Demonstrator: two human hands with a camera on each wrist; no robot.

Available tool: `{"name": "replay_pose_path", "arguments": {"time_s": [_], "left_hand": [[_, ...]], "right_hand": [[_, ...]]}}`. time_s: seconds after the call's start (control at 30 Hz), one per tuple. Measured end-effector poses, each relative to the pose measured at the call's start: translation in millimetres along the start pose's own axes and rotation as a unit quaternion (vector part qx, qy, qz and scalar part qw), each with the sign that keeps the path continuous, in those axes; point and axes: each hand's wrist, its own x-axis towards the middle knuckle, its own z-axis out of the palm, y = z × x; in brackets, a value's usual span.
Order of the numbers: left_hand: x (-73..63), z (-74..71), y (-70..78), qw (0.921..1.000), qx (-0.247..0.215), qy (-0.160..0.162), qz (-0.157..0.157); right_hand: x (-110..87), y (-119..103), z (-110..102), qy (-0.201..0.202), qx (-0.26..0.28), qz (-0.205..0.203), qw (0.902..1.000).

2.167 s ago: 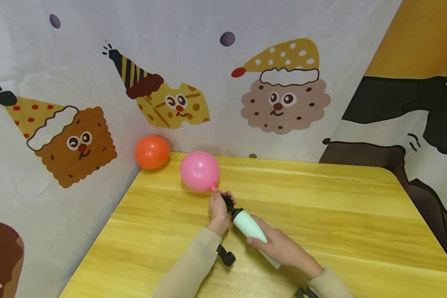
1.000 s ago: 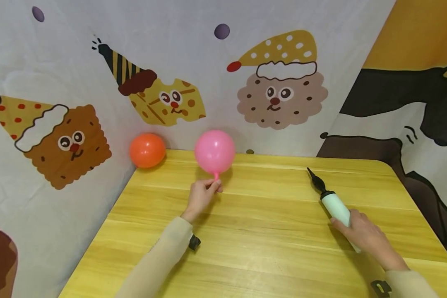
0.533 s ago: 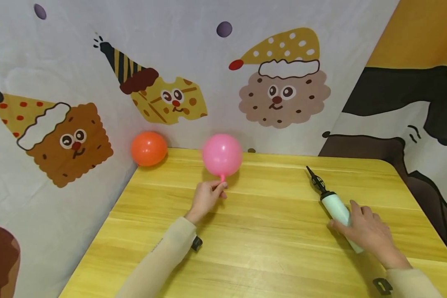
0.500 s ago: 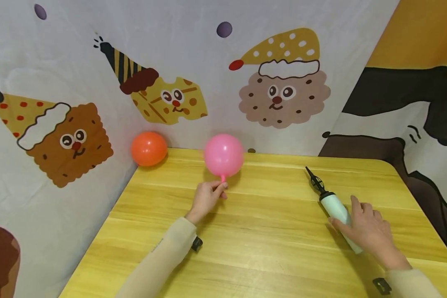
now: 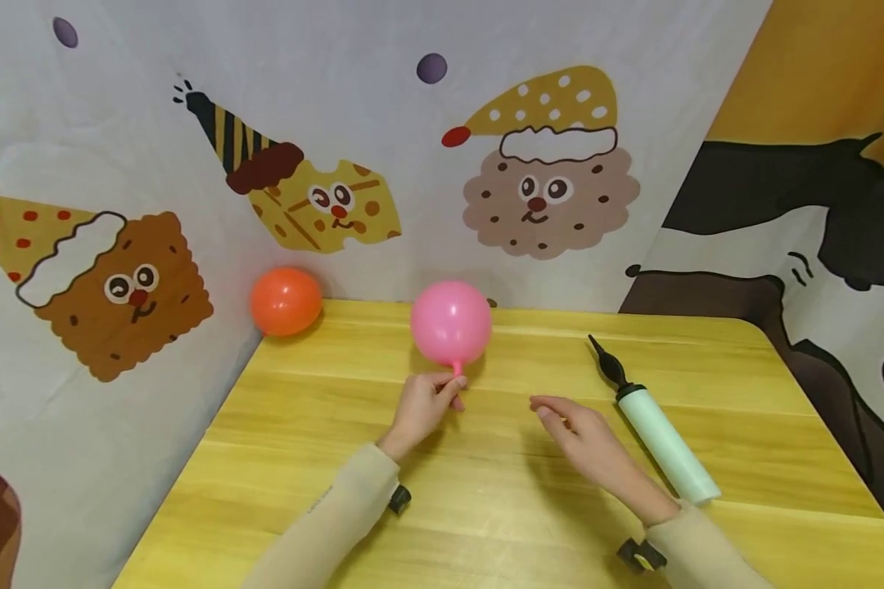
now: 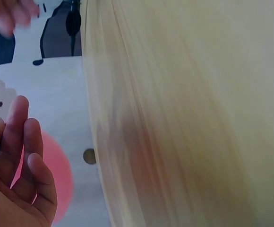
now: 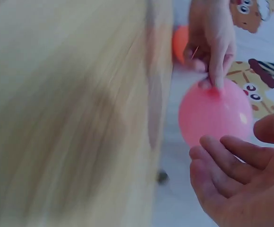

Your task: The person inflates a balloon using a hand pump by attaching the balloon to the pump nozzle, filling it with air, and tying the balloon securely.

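Note:
A round pink balloon [image 5: 451,322], blown up, stands over the table with its neck pointing down toward the person. The left hand [image 5: 421,409] pinches that neck between thumb and fingers. To its right, the right hand [image 5: 585,442] hovers above the table with loosely bent fingers and holds nothing; in the right wrist view its fingers [image 7: 231,165] are apart from the balloon. A mint-green hand pump [image 5: 666,442] with a black nozzle lies on the table beyond the right forearm, untouched by the hand.
An orange balloon [image 5: 286,302] sits at the table's back left corner against the cloth. The wooden table [image 5: 501,523] meets a printed cloth backdrop [image 5: 427,270] along its back and left sides. Black straps with small devices are on both wrists.
The balloon came off the pump nozzle, and the left hand kept its neck pinched. The right hand set the pump down at the right, let go, and moved left toward the balloon.

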Motion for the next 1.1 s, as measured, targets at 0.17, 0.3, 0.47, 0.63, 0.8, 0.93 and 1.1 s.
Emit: {"name": "replay_pose_path", "arguments": {"time_s": [0.17, 0.3, 0.47, 0.63, 0.8, 0.93, 1.1], "left_hand": [[-3.3, 10.1, 7.4, 0.9996, -0.022, -0.017, -0.009], [-4.5, 17.9, 11.0, 0.9991, -0.033, -0.024, -0.008], [-6.5, 23.6, 13.8, 0.9992, -0.021, -0.032, 0.009], [-9.6, 27.8, 14.0, 0.9991, -0.015, -0.036, 0.018], [-13.0, 30.1, 16.1, 0.9987, -0.035, -0.037, 0.009], [-16.9, 28.2, 18.2, 0.9974, -0.049, -0.053, 0.000], [-23.0, 23.6, 19.3, 0.9922, -0.071, -0.102, -0.004]], "right_hand": [[36.9, -5, 24, -0.072, 0.181, 0.058, 0.9792], [54.8, -8, 38, -0.102, 0.272, 0.088, 0.9530], [66.1, -8, 49, -0.115, 0.340, 0.118, 0.9259], [68.6, -9, 58, -0.094, 0.362, 0.133, 0.9179], [69.7, -11, 62, -0.053, 0.357, 0.134, 0.9230], [70.7, -13, 60, -0.036, 0.368, 0.131, 0.9198], [66.1, -16, 55, -0.050, 0.406, 0.139, 0.9017]]}}
